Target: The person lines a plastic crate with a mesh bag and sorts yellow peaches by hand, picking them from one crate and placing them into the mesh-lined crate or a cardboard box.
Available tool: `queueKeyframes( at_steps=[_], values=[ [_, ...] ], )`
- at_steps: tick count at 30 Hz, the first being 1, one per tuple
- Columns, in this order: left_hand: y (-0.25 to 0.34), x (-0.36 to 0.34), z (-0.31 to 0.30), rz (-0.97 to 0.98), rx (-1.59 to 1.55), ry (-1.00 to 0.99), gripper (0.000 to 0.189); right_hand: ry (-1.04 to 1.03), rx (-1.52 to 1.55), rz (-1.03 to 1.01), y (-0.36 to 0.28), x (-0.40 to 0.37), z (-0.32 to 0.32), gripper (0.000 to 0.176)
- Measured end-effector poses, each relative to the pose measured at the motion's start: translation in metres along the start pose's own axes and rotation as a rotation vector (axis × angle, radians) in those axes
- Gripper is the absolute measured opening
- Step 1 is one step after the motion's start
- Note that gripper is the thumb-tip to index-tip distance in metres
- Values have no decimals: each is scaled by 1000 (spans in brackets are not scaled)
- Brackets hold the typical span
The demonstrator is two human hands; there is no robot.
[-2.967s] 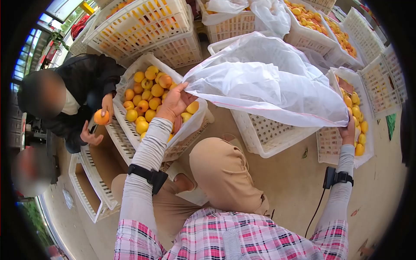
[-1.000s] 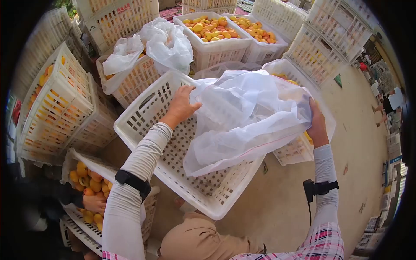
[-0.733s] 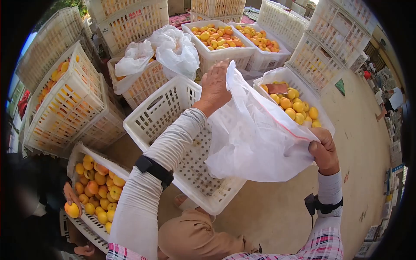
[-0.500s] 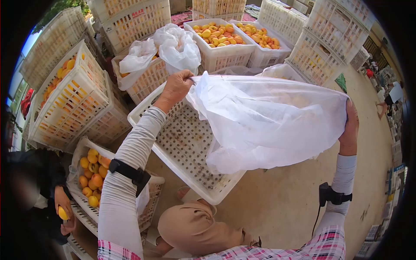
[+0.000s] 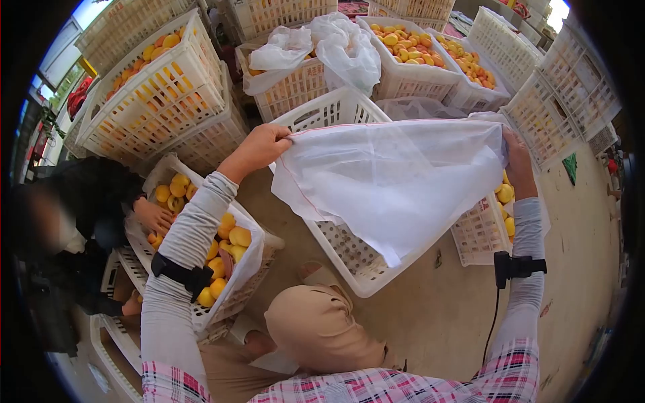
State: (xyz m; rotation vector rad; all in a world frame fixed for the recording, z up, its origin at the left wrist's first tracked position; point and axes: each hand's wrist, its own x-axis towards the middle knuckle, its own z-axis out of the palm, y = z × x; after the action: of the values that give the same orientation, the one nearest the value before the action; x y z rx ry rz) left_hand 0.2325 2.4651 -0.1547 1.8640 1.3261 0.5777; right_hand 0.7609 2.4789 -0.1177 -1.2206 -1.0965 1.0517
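Observation:
A thin white cloth sheet [image 5: 396, 174] with a red line along its top edge is stretched between my hands. My left hand [image 5: 259, 149] pinches its upper left corner. At the other end, my right hand [image 5: 519, 161] grips the sheet, its fingers partly hidden behind the fabric. The sheet hangs in front of and over a white plastic crate [image 5: 346, 250] with a dotted, perforated floor. One drooping tip of the sheet reaches down inside the crate's near end. Most of the crate's middle is hidden by the cloth.
A co-worker's hand [image 5: 153, 215] rests at a lined crate of apricot-like fruit [image 5: 228, 242] on my left. Another fruit crate [image 5: 480, 235] stands right of the sheet. Stacked crates [image 5: 161, 94] and filled crates [image 5: 410, 50] line the back. Concrete floor [image 5: 430, 316] lies in front.
The view has turned left. The sheet, bunched and billowing before, now hangs flatter with a pointed lower tip. The co-worker's hand has moved from holding a fruit to the lined crate.

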Motion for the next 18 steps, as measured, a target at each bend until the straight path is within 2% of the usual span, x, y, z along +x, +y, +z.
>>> queueKeyframes(
  at_steps=[2,3,4,5,6,8,10,12,14,15,17,18],
  values=[
    [-21,23,-8,115,549,361,21,-52,-12,-8,-9,19,16,29],
    [-21,34,-18,122,551,376,21,-130,-76,14,-18,30,28,29],
    [-20,47,-30,48,483,478,22,-207,-141,33,-28,43,37,29],
    [-18,60,-44,-25,411,581,23,-211,-143,12,-39,62,42,29],
    [-16,76,-64,-14,413,601,23,-173,-325,-68,-50,83,48,29],
    [-8,97,-105,9,-27,924,22,-82,-673,-236,-77,124,64,31],
    [65,69,-139,66,-469,1045,20,51,-709,-604,-128,144,90,31],
    [109,46,-181,444,-792,1053,20,149,-634,-865,-195,134,116,32],
    [167,-1,-193,653,-694,1192,22,302,-683,-961,-251,122,119,33],
    [183,-25,-193,796,-523,1205,23,379,-605,-1010,-267,104,121,35],
    [205,-79,-173,880,-145,1263,25,451,-481,-1085,-273,87,111,37],
    [208,-99,-154,859,-110,1244,25,452,-465,-1044,-264,68,109,37]
  ],
)
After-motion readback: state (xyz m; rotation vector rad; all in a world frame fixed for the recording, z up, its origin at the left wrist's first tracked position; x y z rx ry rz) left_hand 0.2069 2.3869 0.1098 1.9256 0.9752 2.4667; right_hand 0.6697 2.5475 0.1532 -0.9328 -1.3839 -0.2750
